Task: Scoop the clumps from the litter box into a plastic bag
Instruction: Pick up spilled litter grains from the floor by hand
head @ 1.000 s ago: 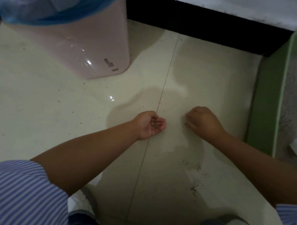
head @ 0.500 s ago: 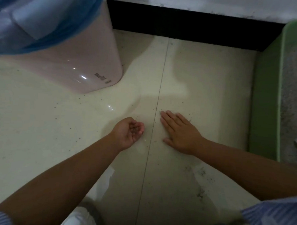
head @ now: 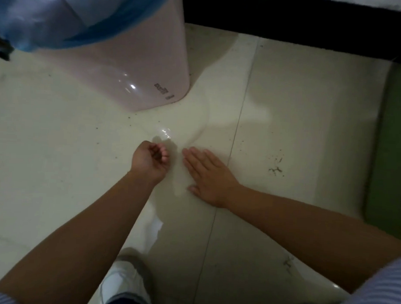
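Since the frame half a second ago, both hands are found shifted leftward across the tiled floor, the flat right hand now lying left of the grout line rather than right of it. Its fingers are noted straight and together, palm down, pressed on the tile, nothing held. The left hand is seen just beside it, not touching, palm turned up and fingers curled into a cup; dark shade is observed in the hollow, but whether litter grains are held cannot be told. The pale pink plastic bin, lined with a blue plastic bag folded over its rim, is recorded at upper left, apart from both hands. Only the outer wall of the green plastic litter box is visible at the right edge; its contents are out of view. Scattered dark litter grains are noted on the floor between the right hand and the box. A white shoe is seen below the left forearm
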`<action>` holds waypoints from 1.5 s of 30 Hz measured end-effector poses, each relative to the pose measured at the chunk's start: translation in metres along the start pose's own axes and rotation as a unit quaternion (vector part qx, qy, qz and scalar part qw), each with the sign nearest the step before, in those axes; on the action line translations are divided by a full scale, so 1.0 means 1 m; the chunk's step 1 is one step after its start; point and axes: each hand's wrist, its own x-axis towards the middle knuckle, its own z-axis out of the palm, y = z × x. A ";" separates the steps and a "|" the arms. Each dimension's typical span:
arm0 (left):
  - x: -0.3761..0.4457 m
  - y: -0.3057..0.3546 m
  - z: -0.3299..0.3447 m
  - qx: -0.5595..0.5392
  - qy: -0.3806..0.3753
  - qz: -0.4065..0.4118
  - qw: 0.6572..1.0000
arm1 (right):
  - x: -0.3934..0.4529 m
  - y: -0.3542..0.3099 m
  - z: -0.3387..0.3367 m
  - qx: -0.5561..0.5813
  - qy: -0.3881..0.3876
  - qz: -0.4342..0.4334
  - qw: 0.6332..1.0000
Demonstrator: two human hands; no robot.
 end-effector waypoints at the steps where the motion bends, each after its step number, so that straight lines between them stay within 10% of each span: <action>1: 0.000 0.000 -0.002 0.000 0.000 -0.002 1.000 | 0.007 0.000 -0.003 -0.002 -0.001 0.007 1.000; 18: -0.018 -0.041 0.060 0.121 -0.095 -0.071 0.986 | -0.095 0.074 0.026 0.076 0.011 0.252 0.965; 39: -0.025 -0.074 0.074 0.180 -0.094 -0.088 0.975 | -0.082 0.128 0.021 0.046 0.008 -0.036 0.998; 45: -0.026 -0.079 0.081 0.210 -0.108 -0.092 0.967 | -0.116 0.122 0.034 0.023 0.040 0.011 0.999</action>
